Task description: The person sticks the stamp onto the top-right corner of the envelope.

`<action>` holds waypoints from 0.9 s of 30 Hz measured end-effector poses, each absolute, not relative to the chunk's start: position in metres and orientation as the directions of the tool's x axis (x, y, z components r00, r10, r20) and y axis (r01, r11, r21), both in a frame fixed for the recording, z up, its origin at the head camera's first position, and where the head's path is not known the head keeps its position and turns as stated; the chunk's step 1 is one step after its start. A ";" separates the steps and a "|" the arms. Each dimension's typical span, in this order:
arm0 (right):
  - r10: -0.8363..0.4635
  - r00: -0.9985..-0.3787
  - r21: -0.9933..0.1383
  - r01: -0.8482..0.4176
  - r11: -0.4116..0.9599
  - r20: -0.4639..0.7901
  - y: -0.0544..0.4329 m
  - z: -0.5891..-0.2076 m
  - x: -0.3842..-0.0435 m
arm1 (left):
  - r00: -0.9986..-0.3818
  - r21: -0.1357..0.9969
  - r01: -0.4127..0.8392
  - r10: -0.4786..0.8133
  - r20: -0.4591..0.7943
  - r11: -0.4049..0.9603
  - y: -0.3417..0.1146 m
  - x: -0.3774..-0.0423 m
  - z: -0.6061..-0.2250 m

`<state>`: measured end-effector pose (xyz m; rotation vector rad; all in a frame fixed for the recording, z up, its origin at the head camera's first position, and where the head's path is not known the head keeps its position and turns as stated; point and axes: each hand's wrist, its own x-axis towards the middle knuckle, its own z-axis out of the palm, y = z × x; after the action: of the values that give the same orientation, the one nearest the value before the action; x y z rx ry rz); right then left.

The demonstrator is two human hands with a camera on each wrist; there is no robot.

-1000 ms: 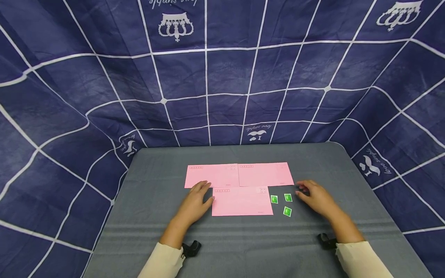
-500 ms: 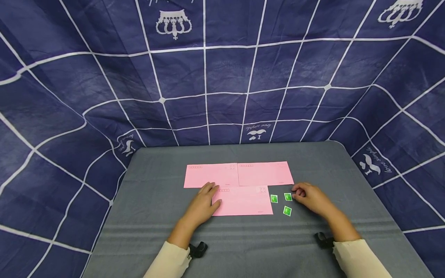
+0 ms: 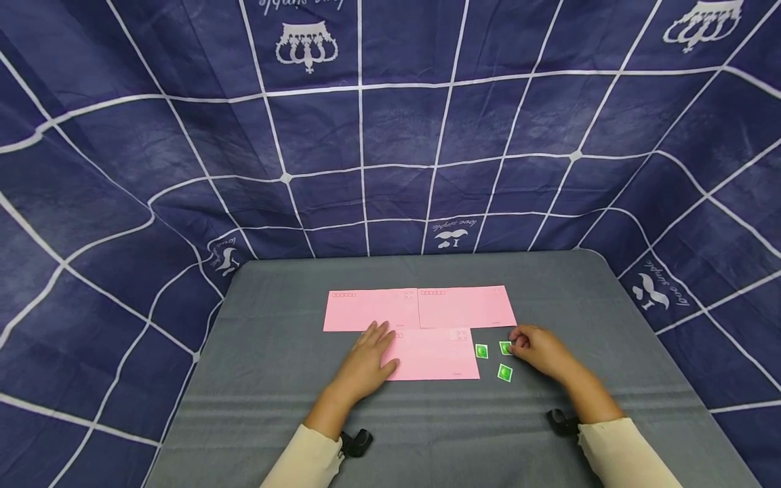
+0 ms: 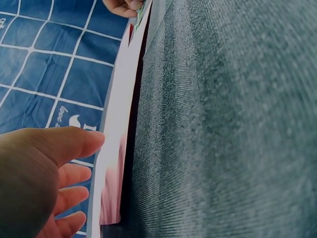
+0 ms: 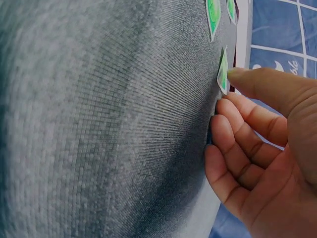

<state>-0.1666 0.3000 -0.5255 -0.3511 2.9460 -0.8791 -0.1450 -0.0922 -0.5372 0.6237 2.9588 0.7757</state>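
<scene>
Three pink envelopes lie flat on a grey cloth: a back left one (image 3: 366, 308), a back right one (image 3: 466, 305) and a front one (image 3: 433, 359). My left hand (image 3: 364, 366) is over the left part of the front envelope, fingers extended and hiding some of its printed boxes. In the left wrist view its thumb (image 4: 81, 144) is near the envelope's edge. My right hand (image 3: 542, 349) pinches the edge of the upper right green stamp (image 3: 505, 348) between thumb and curled fingers. The right wrist view shows the thumb (image 5: 247, 79) against that stamp.
Two more green stamps lie beside the front envelope, one close to its right edge (image 3: 482, 351) and one lower (image 3: 504, 373). The grey-covered table (image 3: 427, 434) is bordered by a dark blue curtain (image 3: 396, 122) with white lines at the back and sides.
My left hand has moved right, from the front envelope's left edge onto it. My right hand has moved left to the upper right stamp, and its fingers have closed at the stamp's edge.
</scene>
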 end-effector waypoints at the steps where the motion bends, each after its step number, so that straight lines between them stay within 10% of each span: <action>1: -0.228 -0.973 -0.545 -0.200 0.814 0.015 0.300 -0.526 -0.166 | -0.919 0.471 0.373 0.387 0.073 0.799 -0.092 -0.145 -0.537; 27: -0.233 -0.969 -0.574 -0.234 0.784 0.076 0.300 -0.528 -0.165 | -0.899 0.463 0.402 0.437 0.036 0.790 -0.083 -0.143 -0.538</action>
<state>-0.1655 0.3001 -0.5282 -0.3886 2.9683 -0.9557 -0.1426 -0.0830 -0.5379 0.6815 2.9025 0.7259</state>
